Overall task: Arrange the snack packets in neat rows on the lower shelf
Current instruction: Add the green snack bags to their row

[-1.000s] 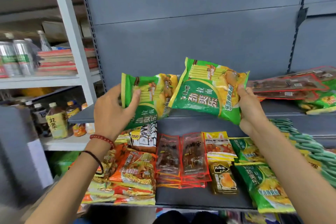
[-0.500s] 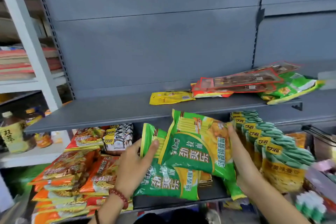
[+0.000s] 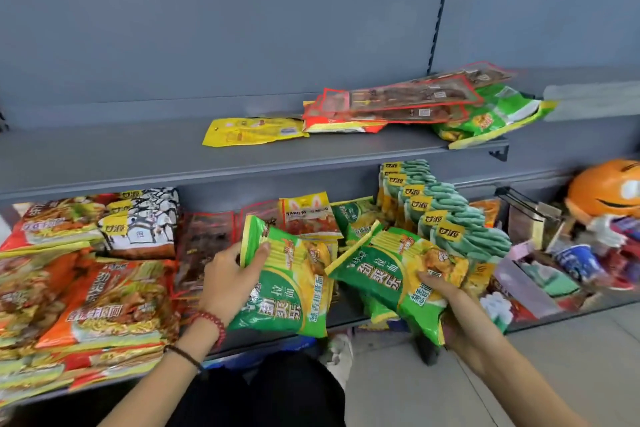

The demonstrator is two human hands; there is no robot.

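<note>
Left hand [image 3: 225,274] clamps the left packet [image 3: 287,291], right hand [image 3: 448,293] the right packet [image 3: 388,270], both at 6 o'clock over the shelf [image 3: 346,314] front. I fear the right packet overhangs the edge and may drop.

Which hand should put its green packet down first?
Probably the left. The left hand holds the left packet straight, low over the lower shelf by a bare gap. The right hand holds the right packet tilted, overhanging the front edge.
</note>
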